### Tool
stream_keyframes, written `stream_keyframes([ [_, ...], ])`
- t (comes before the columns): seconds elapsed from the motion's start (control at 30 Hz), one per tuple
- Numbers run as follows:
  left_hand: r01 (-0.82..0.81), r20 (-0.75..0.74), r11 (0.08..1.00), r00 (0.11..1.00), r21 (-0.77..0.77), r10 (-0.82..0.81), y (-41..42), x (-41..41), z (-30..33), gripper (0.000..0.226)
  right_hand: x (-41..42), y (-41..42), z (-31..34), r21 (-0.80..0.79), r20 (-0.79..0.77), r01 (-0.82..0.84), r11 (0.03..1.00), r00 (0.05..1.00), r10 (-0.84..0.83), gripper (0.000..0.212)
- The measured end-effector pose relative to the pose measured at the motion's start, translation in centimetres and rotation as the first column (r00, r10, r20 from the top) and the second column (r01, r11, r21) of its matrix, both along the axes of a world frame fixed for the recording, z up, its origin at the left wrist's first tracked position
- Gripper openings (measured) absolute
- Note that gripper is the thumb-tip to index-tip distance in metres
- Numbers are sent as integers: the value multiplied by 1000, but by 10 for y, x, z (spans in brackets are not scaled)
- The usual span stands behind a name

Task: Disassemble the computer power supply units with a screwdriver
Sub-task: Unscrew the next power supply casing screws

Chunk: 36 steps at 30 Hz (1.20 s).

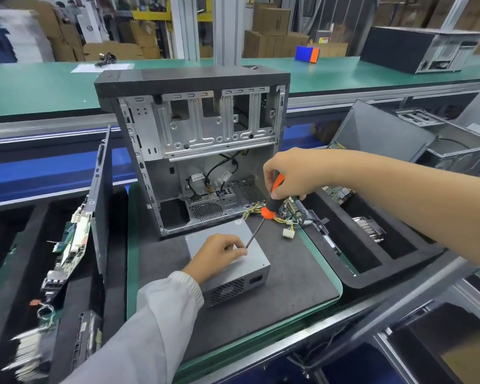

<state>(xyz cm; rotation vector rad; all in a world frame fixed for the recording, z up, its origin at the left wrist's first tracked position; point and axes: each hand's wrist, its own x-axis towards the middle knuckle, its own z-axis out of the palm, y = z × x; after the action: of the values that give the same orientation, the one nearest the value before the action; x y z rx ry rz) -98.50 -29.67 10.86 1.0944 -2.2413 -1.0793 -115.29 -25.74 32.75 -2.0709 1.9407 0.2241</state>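
while the open computer case (194, 151) is standing upright at the back of the dark work mat (288, 273), its lower bay is lying in shadow and the loose black cables inside are hard to follow. a removed side panel (101, 200) is leaning on edge just left of the case, hiding part of the tray behind it. circuit boards (70, 245) are standing in the left foam tray, blurred toward the bottom corner. on the right, another foam tray (372, 261) is running out under the person's bare right forearm, which is covering much of it. the grey power supply unit (233, 261) is lying flat on the mat in front of the case, fan grille facing the near edge, its far left part covered by the left hand (216, 254). that hand, in a white sleeve, is resting on the unit's top with fingers curled, pinching at the tip of the screwdriver (269, 206); whatever is sitting under the tip is too small to make out. the right hand (291, 176) is gripping the orange and black handle from above, the shaft slanting down left to the unit's top. yellow and black wires (280, 217) are trailing behind the handle.
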Motion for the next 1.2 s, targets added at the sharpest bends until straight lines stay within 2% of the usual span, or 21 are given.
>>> stream_keyframes([
  [0.07, -76, 33, 997, 997, 19, 75, -4, 19, 1, 20, 7, -2, -1, -4, 6, -10, 1000, 1000, 10, 12],
  [0.1, -147, 10, 986, 989, 83, 147, -6, 29, 0, 22, 11, -3, -2, -2, 7, -20, 1000, 1000, 20, 12],
  [0.13, -228, -57, 949, 968, 216, 245, -7, 38, -1, 24, 17, -3, -3, -2, 9, -35, 999, 999, 35, 12],
  [0.2, -300, -219, 783, 850, 545, 478, -5, 53, -6, 23, 30, -4, -8, -2, 8, -79, 997, 997, 79, 13],
  [0.23, -297, -255, 701, 783, 648, 568, -2, 59, -8, 23, 37, -4, -10, -3, 5, -106, 994, 994, 106, 12],
  [0.3, -299, -275, 607, 688, 736, 672, 7, 69, -15, 30, 51, -4, -16, -7, 11, -158, 987, 987, 158, 10],
  [0.37, -289, -273, 556, 642, 779, 716, 15, 76, -22, 33, 64, -5, -21, -2, 7, -198, 980, 980, 198, 10],
  [0.43, -291, -221, 562, 708, 774, 671, 23, 81, -27, 35, 72, -5, -25, 10, -5, -215, 976, 977, 215, 12],
  [0.53, -284, -119, 685, 871, 671, 477, 35, 83, -34, 40, 78, -4, -28, 19, -10, -220, 975, 976, 220, 13],
  [0.6, -266, -96, 763, 915, 589, 392, 42, 81, -36, 41, 80, -3, -27, 12, -33, -232, 973, 972, 232, 13],
  [0.7, -283, -92, 801, 918, 528, 385, 43, 81, -40, 36, 82, -3, -25, 17, -38, -243, 970, 969, 243, 14],
  [1.2, -204, -150, 771, 921, 603, 361, 43, 85, -49, 33, 87, -3, -34, 13, -45, -241, 971, 969, 241, 13],
])
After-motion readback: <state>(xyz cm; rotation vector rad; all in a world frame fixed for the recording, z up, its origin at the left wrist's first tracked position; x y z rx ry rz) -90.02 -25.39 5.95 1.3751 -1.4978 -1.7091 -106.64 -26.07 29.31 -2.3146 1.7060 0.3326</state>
